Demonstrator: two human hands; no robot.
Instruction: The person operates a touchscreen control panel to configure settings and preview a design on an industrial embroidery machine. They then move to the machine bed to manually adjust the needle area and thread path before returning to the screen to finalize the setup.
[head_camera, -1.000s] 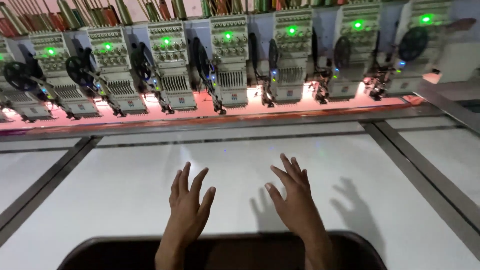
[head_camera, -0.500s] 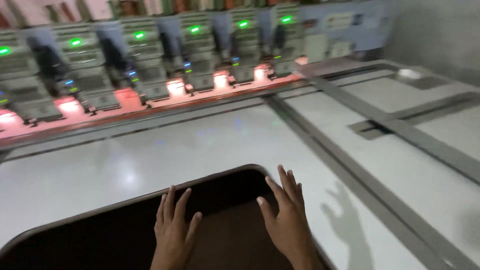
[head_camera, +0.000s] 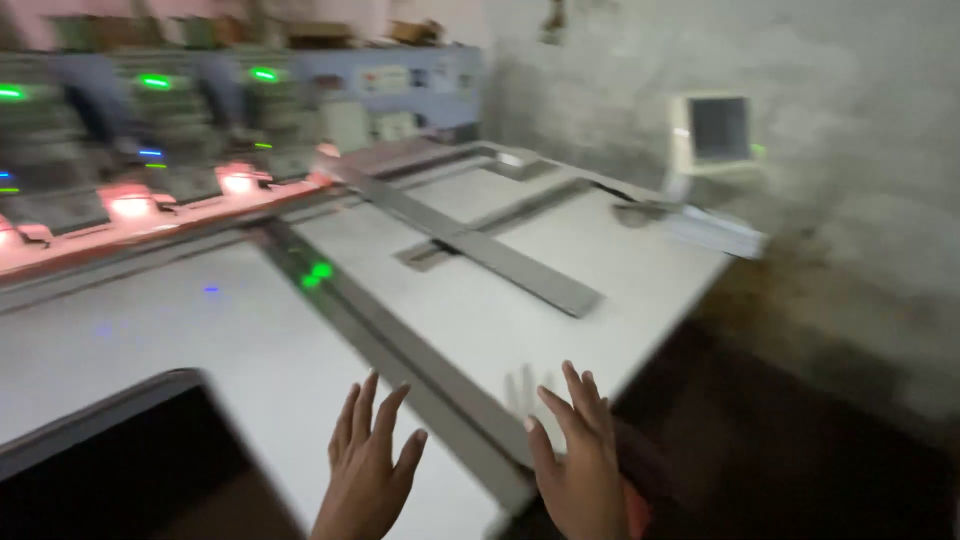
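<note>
You have one view only, from the camera on your head, so no second view overlaps it. It looks down and forward across the white bench (head_camera: 560, 300), angled toward its right corner. Your left hand (head_camera: 368, 470) and right hand (head_camera: 578, 462) sit closest, at the bottom edge, fingers spread. The row of machine heads (head_camera: 150, 150) with green lights lies far off at upper left, blurred. A small screen (head_camera: 712, 132) stands by the grey wall at upper right.
</note>
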